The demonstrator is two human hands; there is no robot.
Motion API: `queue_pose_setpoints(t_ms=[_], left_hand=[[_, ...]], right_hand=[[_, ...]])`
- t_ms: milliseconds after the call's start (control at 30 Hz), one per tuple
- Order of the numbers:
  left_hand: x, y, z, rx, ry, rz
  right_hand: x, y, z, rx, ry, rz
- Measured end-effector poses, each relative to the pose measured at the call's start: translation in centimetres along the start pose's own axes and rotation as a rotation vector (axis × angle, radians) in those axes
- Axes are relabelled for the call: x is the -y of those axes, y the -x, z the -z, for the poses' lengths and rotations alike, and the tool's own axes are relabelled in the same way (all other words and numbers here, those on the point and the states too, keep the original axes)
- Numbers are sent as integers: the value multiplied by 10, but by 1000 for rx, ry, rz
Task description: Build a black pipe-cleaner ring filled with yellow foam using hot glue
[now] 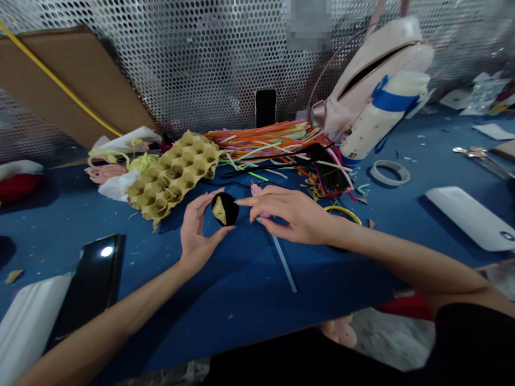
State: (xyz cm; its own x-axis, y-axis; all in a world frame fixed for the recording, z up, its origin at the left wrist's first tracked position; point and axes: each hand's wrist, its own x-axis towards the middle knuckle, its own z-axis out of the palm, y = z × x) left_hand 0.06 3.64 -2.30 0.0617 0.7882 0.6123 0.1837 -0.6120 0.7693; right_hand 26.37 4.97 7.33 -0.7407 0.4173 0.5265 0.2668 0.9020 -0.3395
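Centrally, a tan-patched round black piece (230, 210) is sitting pinched between thumb and fingers of the left hand (198, 228) above the blue table (237, 300); the right hand (293, 213), index finger extended, is apparently touching its edge, where overly firm pressing could be dislodging it.

The count at the worktop (249, 300) comes to two hands, one left hand (196, 222) and one right hand (293, 214); one black fuzzy ball (230, 210); one egg tray (176, 172); one translucent stick (284, 262); two smartphones (89, 281) (266, 110); one drinking bottle (376, 126); one pale bag (362, 64); one tape roll (376, 172); one yellow ring (349, 213); one pair of scissors (477, 153); two white oblong cases (470, 217) (34, 316); one cardboard sheet (76, 80); one yellow cable (60, 79); and many pipe cleaners (265, 136), too tangled to number
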Motion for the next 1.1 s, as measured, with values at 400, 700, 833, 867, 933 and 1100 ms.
queue_pose_setpoints(t_ms=[400,700,833,867,933,1100], left_hand=[[0,0,-1,1,6,-3],[0,0,0,21,36,7],[0,0,0,14,38,17],[0,0,0,14,36,18],[0,0,0,16,36,20],[0,0,-1,14,51,15]], right_hand=[[-1,-1,0,13,-14,7],[-2,-1,-1,13,-32,22],[-2,0,-1,16,-20,26],[-2,0,-1,17,-15,25],[-2,0,0,18,-7,26],[-2,0,0,26,-8,31]])
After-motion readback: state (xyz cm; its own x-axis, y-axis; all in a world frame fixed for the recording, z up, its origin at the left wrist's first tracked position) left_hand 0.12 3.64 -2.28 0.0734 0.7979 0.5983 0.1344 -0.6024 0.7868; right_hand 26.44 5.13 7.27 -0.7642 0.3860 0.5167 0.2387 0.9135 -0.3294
